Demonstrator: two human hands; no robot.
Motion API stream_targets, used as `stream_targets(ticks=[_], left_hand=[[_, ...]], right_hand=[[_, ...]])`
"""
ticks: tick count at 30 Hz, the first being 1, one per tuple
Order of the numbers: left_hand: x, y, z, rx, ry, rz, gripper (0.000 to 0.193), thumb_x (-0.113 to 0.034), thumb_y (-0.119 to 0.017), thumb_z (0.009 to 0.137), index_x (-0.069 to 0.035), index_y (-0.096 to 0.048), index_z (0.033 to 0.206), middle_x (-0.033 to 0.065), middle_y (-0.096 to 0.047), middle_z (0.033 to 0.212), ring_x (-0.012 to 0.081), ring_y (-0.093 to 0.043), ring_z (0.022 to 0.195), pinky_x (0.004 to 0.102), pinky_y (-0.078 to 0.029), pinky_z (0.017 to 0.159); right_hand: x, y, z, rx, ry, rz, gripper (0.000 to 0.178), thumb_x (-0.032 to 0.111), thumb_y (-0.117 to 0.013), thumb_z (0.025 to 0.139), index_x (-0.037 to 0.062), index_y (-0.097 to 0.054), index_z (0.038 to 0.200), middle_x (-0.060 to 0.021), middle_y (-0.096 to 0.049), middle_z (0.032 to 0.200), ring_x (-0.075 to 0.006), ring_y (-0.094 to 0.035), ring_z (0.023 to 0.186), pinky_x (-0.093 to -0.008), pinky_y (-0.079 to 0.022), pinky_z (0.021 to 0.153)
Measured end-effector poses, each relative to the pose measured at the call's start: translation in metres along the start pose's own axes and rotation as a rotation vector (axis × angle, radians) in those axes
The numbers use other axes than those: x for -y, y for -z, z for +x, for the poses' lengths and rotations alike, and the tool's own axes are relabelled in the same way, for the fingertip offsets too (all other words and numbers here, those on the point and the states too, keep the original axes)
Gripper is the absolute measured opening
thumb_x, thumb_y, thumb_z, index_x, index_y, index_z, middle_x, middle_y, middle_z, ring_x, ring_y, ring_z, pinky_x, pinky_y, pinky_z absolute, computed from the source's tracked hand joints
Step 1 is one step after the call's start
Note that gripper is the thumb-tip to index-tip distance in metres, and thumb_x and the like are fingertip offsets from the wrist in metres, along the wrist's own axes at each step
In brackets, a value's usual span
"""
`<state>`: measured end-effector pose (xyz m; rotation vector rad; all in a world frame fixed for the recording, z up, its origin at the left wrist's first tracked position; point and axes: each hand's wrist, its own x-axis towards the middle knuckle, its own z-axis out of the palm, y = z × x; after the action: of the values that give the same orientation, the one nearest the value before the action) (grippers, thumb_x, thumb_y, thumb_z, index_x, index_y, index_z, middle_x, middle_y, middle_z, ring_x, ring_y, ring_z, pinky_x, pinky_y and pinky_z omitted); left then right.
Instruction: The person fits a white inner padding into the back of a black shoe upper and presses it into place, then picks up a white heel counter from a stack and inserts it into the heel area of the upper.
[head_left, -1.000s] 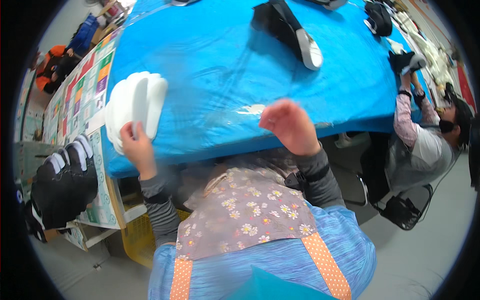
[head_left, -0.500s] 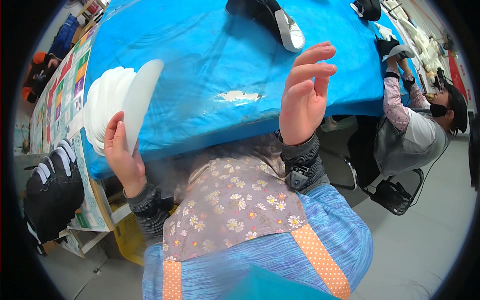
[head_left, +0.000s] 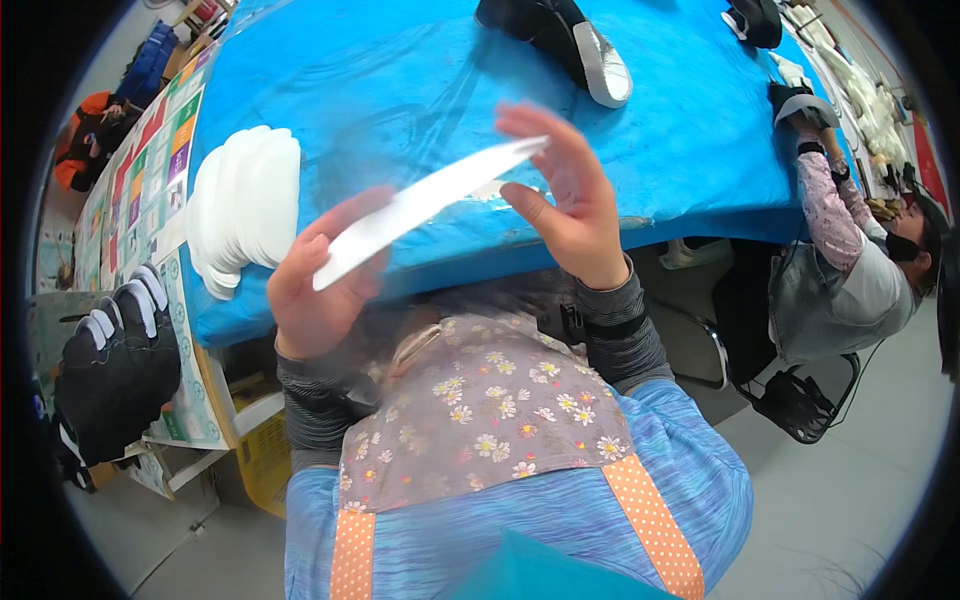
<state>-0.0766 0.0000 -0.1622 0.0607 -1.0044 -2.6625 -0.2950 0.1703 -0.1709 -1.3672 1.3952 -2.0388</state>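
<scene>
A thin white insole (head_left: 425, 208) slants up to the right in front of me, seen nearly edge-on. Its near end sits in my left hand (head_left: 325, 275), which is closed on it between thumb and fingers. My right hand (head_left: 580, 215) is open around the far tip, thumb and fingers spread; whether the fingers touch the tip I cannot tell, as they are blurred. To the left, a fanned stack of white insoles (head_left: 245, 205) lies on the blue-covered table (head_left: 400, 65).
A black shoe upper with a whitish bottom (head_left: 605, 65) lies at the far side of the table. Black uppers with white linings (head_left: 120, 370) are gathered at the left. On the right, a seated co-worker (head_left: 850, 250) handles another dark piece.
My left hand has lifted the insole from beside the stack and carried it right, tilting it. My right hand has come down and left to the insole's far end.
</scene>
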Motion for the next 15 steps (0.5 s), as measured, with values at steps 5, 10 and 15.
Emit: stream_targets(ticks=[5,10,15], left_hand=[[0.005,-0.021,0.007,-0.205,-0.010,-0.025,0.075,-0.064,-0.038,0.102,0.003,-0.058,0.131,0.0091,-0.059,0.105,0.0160,-0.052,0.087,0.0267,-0.046,0.060],[0.022,0.006,-0.001,-0.326,-0.336,0.608,0.038,-0.036,-0.050,0.107,-0.001,-0.064,0.100,0.0043,-0.061,0.080,0.0131,-0.056,0.075,0.0289,-0.045,0.067],[0.016,-0.014,0.000,-0.450,-0.204,0.482,0.032,-0.032,-0.053,0.106,-0.004,-0.064,0.095,-0.0024,-0.050,0.063,0.0086,-0.047,0.060,0.0245,-0.037,0.059]], right_hand=[[-0.001,-0.001,-0.008,-0.115,-0.158,-0.020,0.019,0.000,-0.068,0.094,-0.0020,-0.066,0.113,-0.0059,-0.072,0.101,-0.0108,-0.067,0.089,-0.0250,-0.054,0.078],[0.005,0.000,-0.008,-0.058,-0.364,0.206,0.017,0.003,-0.068,0.095,-0.0044,-0.066,0.110,-0.0080,-0.072,0.093,-0.0124,-0.067,0.084,-0.0274,-0.056,0.074],[-0.003,0.003,-0.013,0.034,-0.554,0.518,0.024,0.013,-0.066,0.098,-0.0048,-0.065,0.115,-0.0097,-0.072,0.102,-0.0152,-0.069,0.090,-0.0312,-0.057,0.083]])
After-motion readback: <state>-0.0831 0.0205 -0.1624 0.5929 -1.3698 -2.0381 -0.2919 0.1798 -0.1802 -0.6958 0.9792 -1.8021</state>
